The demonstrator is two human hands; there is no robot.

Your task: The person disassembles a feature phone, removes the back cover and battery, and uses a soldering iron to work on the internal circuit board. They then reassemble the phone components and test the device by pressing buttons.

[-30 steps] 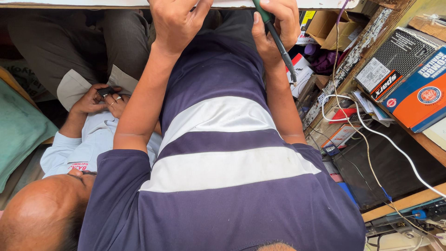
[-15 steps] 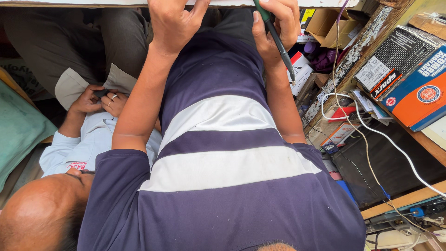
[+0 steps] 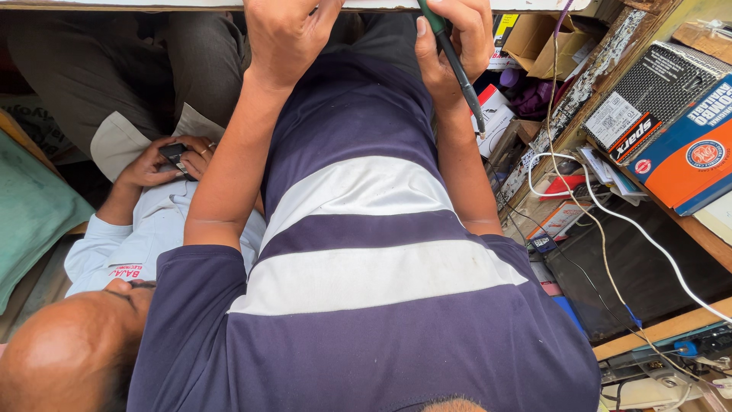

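My right hand (image 3: 456,42) is at the top of the view, closed on a screwdriver (image 3: 460,75) with a green handle and a dark shaft whose tip points down toward my right forearm. My left hand (image 3: 284,32) is beside it to the left, fingers curled at the edge of a white surface (image 3: 374,4); the frame cuts off its fingertips, so I cannot tell whether it holds anything. Both forearms reach up over my purple and white striped shirt (image 3: 366,275).
Another person sits at lower left in a light shirt (image 3: 152,229), their hands around a small dark device (image 3: 174,155). A green cushion (image 3: 30,214) lies at the far left. Shelves on the right carry an orange box (image 3: 690,164), a black box (image 3: 648,95) and a white cable (image 3: 610,217).
My hands and the screwdriver have stayed almost in place. The seated person's hands have shifted slightly around the small dark device.
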